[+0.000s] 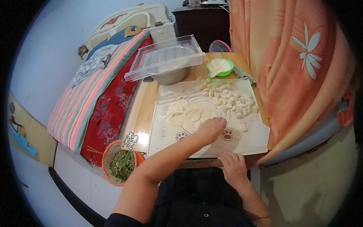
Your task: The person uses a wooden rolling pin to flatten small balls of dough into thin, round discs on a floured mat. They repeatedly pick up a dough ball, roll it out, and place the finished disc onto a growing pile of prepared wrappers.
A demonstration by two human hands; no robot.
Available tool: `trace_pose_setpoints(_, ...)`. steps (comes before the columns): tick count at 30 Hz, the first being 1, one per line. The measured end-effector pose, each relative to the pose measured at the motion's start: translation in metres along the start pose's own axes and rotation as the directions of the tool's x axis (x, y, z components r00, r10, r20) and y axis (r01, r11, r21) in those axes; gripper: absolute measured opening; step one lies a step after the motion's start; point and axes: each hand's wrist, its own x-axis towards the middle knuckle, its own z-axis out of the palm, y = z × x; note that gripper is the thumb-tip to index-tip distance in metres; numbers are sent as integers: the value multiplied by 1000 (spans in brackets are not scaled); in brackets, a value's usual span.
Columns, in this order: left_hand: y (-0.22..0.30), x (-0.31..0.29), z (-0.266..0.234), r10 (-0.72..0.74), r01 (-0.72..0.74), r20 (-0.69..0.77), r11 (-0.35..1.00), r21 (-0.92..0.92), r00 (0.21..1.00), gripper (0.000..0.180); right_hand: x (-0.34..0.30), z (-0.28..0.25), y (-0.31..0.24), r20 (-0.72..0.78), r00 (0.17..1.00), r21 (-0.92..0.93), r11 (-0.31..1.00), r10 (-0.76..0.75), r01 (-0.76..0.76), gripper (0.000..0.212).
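My left hand point(212, 129) reaches across the white printed mat point(160, 142), its fingers curled down and closed against the surface. Whatever lies under those fingers is hidden. To its left, several thin round dough wrappers point(192, 112) overlap in a loose pile. Many small folded dumplings point(230, 99) cover the far right of the mat, and a single dumpling point(244, 126) sits nearer, right of my left hand. At the near table edge rests my right hand point(233, 166), its fingers laid over the edge and nothing visible in them.
An orange bowl of chopped green filling point(121, 165) with chopsticks stands at lower left, below table level. Behind the mat are a metal basin point(172, 76) under a clear plastic lid point(166, 56) and a green bowl of flour point(220, 68). An orange curtain point(280, 75) hangs along the right.
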Motion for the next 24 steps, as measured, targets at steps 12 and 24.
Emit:
trace_pose_setpoints(12,-23,-164,-9,-111,115,-258,993,0,960,35,13,4,12,-154,891,294,881,426,-371,41)
trace_pose_setpoints(24,7,-198,-30,-214,275,-321,949,155,922,71,53,21,-17,-6,940,49,939,341,-341,39)
